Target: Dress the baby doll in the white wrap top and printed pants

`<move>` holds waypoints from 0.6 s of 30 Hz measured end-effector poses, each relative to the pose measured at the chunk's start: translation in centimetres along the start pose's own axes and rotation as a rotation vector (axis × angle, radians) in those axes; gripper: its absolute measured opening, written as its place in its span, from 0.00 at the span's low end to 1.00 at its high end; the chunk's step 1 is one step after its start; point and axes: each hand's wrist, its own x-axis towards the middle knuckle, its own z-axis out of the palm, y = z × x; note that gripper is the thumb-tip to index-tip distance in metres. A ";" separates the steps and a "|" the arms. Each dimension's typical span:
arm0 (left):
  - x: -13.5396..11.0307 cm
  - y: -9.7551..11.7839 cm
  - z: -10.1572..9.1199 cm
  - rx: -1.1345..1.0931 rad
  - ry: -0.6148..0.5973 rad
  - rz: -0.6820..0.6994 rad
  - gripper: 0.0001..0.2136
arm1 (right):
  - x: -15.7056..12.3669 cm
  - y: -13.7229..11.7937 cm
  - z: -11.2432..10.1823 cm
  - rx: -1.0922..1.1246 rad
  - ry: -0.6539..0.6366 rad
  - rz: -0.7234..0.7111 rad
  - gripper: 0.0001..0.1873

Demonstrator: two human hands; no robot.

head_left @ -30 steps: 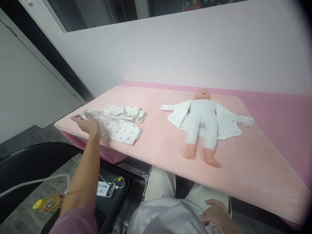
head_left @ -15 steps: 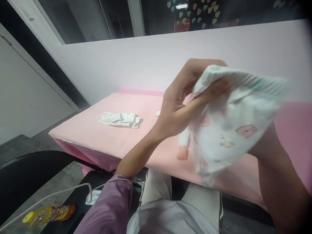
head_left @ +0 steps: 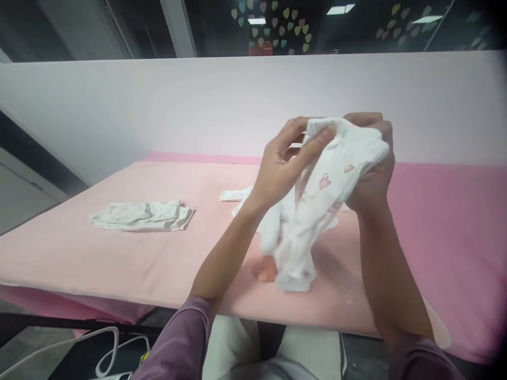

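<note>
Both hands hold up a pair of small white baby pants (head_left: 322, 184) with pink prints, above the table. My left hand (head_left: 285, 158) pinches the waistband on its left side, thumb in front. My right hand (head_left: 374, 163) grips the other side, its fingers partly hidden behind the cloth. The legs of the pants hang down toward the table's near edge. Behind them lies a doll in white clothing, mostly hidden; one bare foot (head_left: 267, 269) and a white-clad leg (head_left: 270, 232) show.
On the left of the pink-covered table (head_left: 158, 274) lies a folded stack of white printed clothes (head_left: 142, 216). A small white strip (head_left: 231, 196) lies behind the doll. A white wall (head_left: 198, 105) stands at the back. A white cable (head_left: 79, 340) loops below at the left.
The pants have swung from a wide, blurred spread into a narrower hang. My right hand has come up to the waistband. The view has turned to the right.
</note>
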 end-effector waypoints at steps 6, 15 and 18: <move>0.8 -0.8 -3.0 0.044 0.013 -0.074 0.19 | 1.1 2.7 -1.6 0.066 0.223 -0.082 0.15; 0.8 0.2 -5.8 0.217 -0.097 -0.079 0.16 | 0.6 0.1 -5.5 -0.281 -0.166 0.001 0.06; 0.7 -0.3 -6.1 0.208 -0.137 -0.128 0.15 | 0.7 -0.9 -5.6 -0.238 -0.239 -0.046 0.09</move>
